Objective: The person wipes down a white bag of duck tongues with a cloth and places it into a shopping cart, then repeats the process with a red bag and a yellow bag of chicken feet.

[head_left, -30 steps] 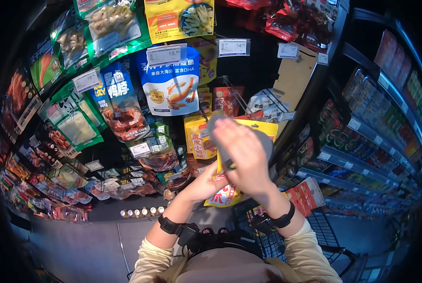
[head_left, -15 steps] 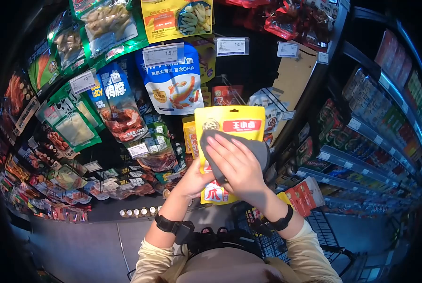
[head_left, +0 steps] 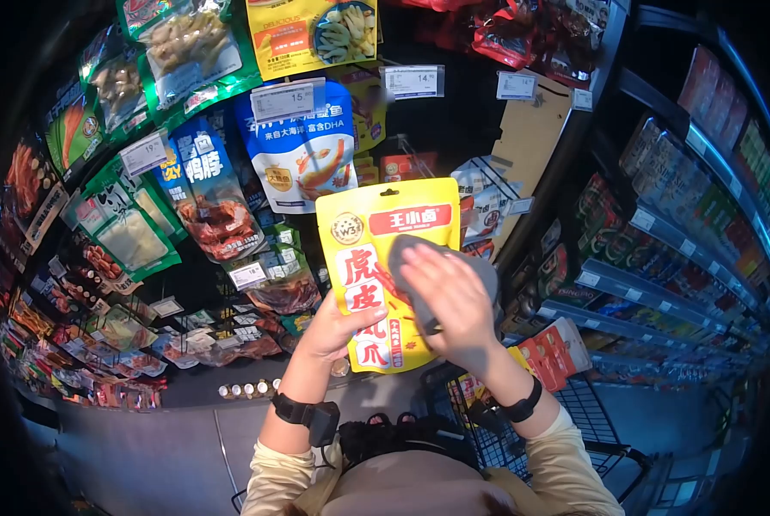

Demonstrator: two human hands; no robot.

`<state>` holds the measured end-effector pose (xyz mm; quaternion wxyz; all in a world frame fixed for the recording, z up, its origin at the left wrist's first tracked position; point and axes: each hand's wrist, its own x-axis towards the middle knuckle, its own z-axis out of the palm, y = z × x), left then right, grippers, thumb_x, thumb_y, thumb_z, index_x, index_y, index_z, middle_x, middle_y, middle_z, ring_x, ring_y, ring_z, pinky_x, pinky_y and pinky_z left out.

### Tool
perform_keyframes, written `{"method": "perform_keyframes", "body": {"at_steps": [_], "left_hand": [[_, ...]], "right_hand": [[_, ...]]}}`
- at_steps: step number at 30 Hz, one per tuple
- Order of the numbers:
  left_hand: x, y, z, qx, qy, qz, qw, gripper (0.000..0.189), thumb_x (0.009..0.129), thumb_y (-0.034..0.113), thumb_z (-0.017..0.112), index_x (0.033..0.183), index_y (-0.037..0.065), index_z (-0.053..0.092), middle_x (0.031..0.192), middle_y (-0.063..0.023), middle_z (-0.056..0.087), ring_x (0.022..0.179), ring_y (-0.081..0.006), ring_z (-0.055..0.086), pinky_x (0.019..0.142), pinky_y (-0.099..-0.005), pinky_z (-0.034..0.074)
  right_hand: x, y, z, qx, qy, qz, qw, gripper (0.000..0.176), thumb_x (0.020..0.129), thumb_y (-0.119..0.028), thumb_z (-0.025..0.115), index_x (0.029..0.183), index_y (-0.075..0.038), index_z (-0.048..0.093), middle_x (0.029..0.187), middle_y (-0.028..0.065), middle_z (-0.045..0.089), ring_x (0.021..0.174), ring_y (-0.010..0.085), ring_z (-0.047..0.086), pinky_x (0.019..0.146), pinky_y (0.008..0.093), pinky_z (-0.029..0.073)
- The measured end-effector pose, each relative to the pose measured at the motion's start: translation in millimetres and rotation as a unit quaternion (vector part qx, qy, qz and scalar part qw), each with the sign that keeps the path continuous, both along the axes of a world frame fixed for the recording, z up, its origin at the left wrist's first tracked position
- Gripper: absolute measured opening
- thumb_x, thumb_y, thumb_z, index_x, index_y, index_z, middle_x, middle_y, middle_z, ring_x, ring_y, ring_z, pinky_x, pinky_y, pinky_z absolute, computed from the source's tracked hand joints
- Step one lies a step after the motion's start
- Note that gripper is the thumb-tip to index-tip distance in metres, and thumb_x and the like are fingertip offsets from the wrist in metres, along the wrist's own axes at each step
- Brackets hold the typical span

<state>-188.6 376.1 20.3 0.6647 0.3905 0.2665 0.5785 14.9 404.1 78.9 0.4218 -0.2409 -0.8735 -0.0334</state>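
A yellow snack bag (head_left: 366, 249) with red Chinese lettering hangs upright in front of me. My left hand (head_left: 332, 328) grips its lower left edge, thumb across the front. Pressed flat under my right hand (head_left: 447, 297) is a dark grey cloth (head_left: 481, 273), which covers part of the bag's right half. The right fingers lie stretched side by side over the cloth and are slightly blurred. The bag's back and the left fingers behind it are hidden.
Snack packs hang on the rack, among them a blue and white bag (head_left: 303, 159) behind the yellow one. Price tags (head_left: 415, 81) stick out above. Shelves (head_left: 652, 224) line the right side. A black wire cart (head_left: 583, 421) stands below right.
The yellow bag has moved left and turned slightly, showing more of its lettering. My right hand and the cloth have shifted toward the bag's right side. My left hand has moved left with the bag.
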Motion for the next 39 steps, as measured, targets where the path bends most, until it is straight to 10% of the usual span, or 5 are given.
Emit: {"method": "perform_keyframes", "body": {"at_steps": [5,10,39], "left_hand": [[4,-9,-1,-0.03,-0.017,-0.008,0.999,0.053,0.077,-0.008,0.067,0.126,0.0,0.051,0.116,-0.0111,0.063,0.104,-0.0212,0.064,0.09,-0.0374,0.053],[7,-7,-4,-0.022,-0.033,-0.017,0.999,0.053,0.078,-0.008,0.067,0.127,0.001,0.05,0.117,-0.0108,0.063,0.104,-0.0206,0.064,0.089,-0.0369,0.053],[9,2,7,-0.043,-0.068,0.021,0.997,0.048,0.082,-0.009,0.052,0.129,0.0,0.049,0.12,-0.0132,0.06,0.108,-0.024,0.062,0.093,-0.0367,0.051]], "right_hand": [[7,20,8,-0.023,0.166,-0.084,0.982,0.041,0.078,0.006,0.061,0.119,0.001,0.059,0.127,0.0176,0.058,0.124,0.0328,0.052,0.105,0.045,0.038],[1,11,13,0.0,-0.012,0.01,1.0,0.065,0.06,0.002,0.063,0.124,-0.001,0.055,0.133,0.0136,0.055,0.13,0.0283,0.046,0.108,0.0459,0.035],[-10,-9,-12,-0.051,-0.087,-0.017,0.995,0.064,0.069,-0.002,0.062,0.132,0.002,0.049,0.14,0.0146,0.049,0.133,0.0277,0.043,0.11,0.0443,0.031]]}}
